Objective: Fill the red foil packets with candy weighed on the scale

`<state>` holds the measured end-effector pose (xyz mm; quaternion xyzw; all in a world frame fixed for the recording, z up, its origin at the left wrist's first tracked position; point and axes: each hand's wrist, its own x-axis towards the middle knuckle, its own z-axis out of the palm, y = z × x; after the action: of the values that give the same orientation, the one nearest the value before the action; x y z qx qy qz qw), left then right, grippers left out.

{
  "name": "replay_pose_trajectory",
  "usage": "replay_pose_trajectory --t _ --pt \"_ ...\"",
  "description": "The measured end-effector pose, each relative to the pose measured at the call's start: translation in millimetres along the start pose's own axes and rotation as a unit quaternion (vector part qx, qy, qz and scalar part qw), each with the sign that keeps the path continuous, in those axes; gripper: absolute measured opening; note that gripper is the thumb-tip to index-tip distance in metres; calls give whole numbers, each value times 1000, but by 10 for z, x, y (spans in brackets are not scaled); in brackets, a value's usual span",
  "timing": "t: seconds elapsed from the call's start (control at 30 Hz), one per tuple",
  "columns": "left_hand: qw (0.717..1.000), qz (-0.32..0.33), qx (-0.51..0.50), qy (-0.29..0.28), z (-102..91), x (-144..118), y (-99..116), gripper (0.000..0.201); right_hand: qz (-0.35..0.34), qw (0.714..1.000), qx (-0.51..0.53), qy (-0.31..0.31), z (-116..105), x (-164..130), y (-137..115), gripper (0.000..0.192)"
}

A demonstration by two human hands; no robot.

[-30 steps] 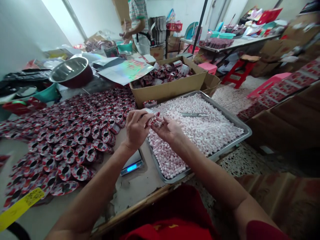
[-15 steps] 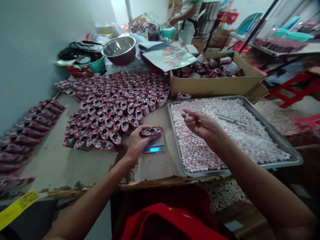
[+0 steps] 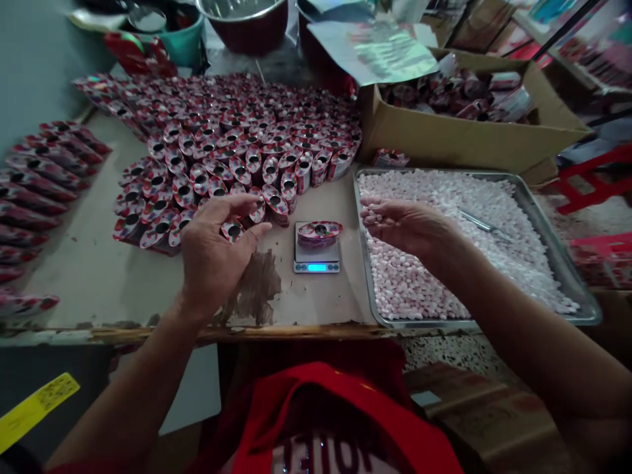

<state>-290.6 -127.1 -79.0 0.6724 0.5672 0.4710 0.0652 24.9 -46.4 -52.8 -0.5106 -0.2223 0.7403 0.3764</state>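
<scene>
Crosswise on the scale point(image 3: 316, 267), one patterned container point(image 3: 316, 241) (hole point(image 3: 320, 230) upward).

a grey wall point(image 3: 29, 59) stands left of the worn table point(image 3: 99, 283), a red stool point(image 3: 597, 172) on speckled floor point(image 3: 454, 352) at right.

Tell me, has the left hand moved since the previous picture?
Yes: the left hand has moved left, away from the digital scale, letting go of the printed container.
</scene>
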Motion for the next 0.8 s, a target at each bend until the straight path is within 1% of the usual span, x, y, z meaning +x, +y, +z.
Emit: replay_pose_trajectory --t 0.1,0.23,0.3,0.4,0.47,0.63,0.73,0.8 --pt "1000 6 11 23 33 50 75 41 -18 997 -63 -43 102 -28 -16 21" --pt "999 39 16 19 55 146 167 39 -64 986 -133 -76 176 -62 -38 16" --pt "998 46 21 36 51 172 192 37 -64 985 -141 -76 189 -53 -44 17" --pt "998 38 12 50 37 179 217 37 -59 987 -136 -60 203 -22 -46 17" --pt "998 31 4 49 32 176 230 40 -65 985 -144 -64 214 -4 -45 16" --pt "1000 1 4 25 40 176 231 48 -92 973 -184 -102 258 6 -58 8" --pt "1000 8 3 21 48 168 210 52 -96 966 -218 -104 309 14 -58 2" --pt "1000 17 9 12 49 156 196 51 -93 961 -239 -101 362 33 -34 6"
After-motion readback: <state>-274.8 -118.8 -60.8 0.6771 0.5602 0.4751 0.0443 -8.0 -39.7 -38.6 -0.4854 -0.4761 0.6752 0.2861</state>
